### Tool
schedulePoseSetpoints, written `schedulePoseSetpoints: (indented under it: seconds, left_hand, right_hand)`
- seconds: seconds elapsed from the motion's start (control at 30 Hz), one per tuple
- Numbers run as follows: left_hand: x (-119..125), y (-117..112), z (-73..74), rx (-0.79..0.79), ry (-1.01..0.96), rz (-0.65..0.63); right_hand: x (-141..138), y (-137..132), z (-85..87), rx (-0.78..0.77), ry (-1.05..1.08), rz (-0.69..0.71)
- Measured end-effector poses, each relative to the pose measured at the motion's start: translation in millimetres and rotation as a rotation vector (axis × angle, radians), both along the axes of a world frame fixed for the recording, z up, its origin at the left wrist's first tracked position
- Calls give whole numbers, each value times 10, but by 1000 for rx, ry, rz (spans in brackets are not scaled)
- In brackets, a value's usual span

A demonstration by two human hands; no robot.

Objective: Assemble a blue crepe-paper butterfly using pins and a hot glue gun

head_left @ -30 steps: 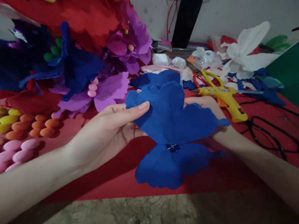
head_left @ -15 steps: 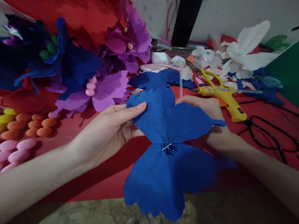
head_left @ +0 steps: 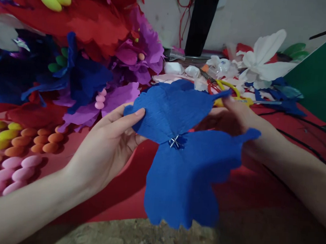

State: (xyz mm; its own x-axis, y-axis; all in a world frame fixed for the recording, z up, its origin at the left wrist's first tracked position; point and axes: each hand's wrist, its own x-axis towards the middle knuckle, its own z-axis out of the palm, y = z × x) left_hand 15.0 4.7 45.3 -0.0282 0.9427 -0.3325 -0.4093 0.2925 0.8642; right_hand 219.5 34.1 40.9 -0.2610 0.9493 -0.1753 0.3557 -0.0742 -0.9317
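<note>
A blue crepe paper flower [head_left: 174, 162], with wide scalloped petals and crossed silvery wires at its centre, is held above the front of the red table surface. My left hand [head_left: 115, 134] pinches the upper left petal, thumb on top and fingers behind it. On the other side my right hand [head_left: 242, 119] grips the flower near the narrow tip of the upper right petal. Its fingers are partly hidden behind the paper. Two petals spread below the centre, one with a narrow tip pointing right.
Yellow, orange and pink oval pieces [head_left: 21, 169] lie in rows at the left. Purple paper flowers [head_left: 139, 48] and red paper are piled behind them. Scissors [head_left: 212, 82], a mostly hidden yellow glue gun [head_left: 244, 101] and a white flower [head_left: 261, 61] are at the back right.
The flower has turned and tilted; its centre has moved up and slightly left. My right hand has come up from behind the petals to the upper right tip, now covering most of the glue gun.
</note>
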Motion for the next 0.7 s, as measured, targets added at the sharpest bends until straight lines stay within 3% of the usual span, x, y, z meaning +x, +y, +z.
schedulePoseSetpoints:
  seconds: [0.13, 0.27, 0.43, 0.6, 0.7]
  left_hand:
    - [-11, 28, -44, 10, -2, 37]
    - [-32, 49, -95, 92, 4, -23]
    - [-73, 45, -173, 119, 160, -292]
    - [-72, -39, -248, 108, 284, -526]
    - [-70, -79, -288, 107, 277, -539]
  right_hand:
    - [54, -150, 13, -126, 141, 159]
    - [46, -240, 33, -64, 91, 7]
    - [33, -219, 63, 24, 84, -115]
    - [-16, -212, 67, -23, 80, 40]
    - [-38, -225, 74, -28, 54, 50]
